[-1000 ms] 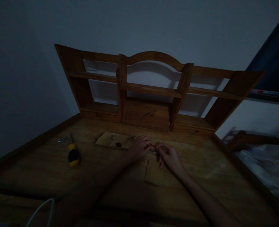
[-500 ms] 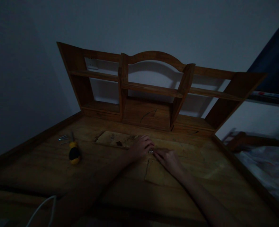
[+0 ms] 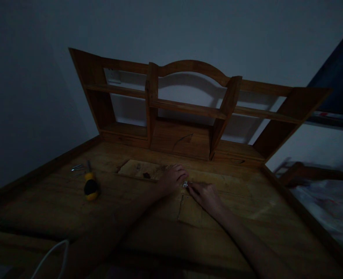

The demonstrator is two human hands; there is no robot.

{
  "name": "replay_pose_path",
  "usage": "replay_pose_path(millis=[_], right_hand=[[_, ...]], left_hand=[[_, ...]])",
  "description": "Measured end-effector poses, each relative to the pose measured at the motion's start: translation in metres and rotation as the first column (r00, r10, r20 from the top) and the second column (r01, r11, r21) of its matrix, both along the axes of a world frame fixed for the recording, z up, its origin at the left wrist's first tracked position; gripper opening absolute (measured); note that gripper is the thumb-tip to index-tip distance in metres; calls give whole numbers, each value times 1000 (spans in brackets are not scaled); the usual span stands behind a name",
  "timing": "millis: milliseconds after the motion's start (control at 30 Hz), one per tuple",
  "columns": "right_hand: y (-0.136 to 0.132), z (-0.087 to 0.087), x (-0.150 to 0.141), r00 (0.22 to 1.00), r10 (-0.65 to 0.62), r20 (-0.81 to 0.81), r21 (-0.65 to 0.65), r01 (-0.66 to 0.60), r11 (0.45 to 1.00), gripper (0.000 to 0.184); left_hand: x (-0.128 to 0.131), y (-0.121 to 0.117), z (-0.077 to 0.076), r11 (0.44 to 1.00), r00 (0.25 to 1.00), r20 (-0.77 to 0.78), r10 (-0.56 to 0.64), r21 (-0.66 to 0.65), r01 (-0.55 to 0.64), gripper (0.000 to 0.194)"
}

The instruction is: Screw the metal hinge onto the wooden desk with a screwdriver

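Observation:
In dim light a small shiny metal piece, too small to name more closely, shows between my two hands just above the wooden desk top. My right hand pinches it by its right side between thumb and fingers. Just to its left is my left hand, palm down, with the fingers bent together toward the metal piece; whatever is under those fingertips is hidden. A screwdriver with a black and yellow handle lies on the left of the desk. Beside its shaft are several thin metal pieces.
A wooden shelf unit with compartments stands along the desk's back edge. Worn, peeled patches mark the surface. Raised wooden edges run down both sides. A white cable loops at the lower left. Plastic-like sheeting lies beyond the right edge.
The fingertips of my left hand have drawn slightly away from the metal piece, showing more of it. My right hand keeps its pinch and has barely moved.

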State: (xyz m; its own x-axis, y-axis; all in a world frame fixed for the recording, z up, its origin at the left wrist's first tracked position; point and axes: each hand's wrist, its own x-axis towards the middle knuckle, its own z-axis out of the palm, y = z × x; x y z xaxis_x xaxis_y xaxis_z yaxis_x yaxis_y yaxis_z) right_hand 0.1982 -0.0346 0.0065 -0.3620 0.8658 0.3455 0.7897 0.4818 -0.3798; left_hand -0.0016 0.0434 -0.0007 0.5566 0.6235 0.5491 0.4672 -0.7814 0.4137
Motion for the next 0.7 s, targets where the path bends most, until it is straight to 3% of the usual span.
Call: replay_pose_path(millis=[167,700], right_hand=[[0,2,-1,982,-27,187,81,12,997,37],[3,3,-3,986,-38,164,82,24,996,30]], left_hand=[[-1,-1,1,1000,1000,-25,6,-19,-6,17],[-1,-3,4,1000,1000,-6,14,2,-14,16]])
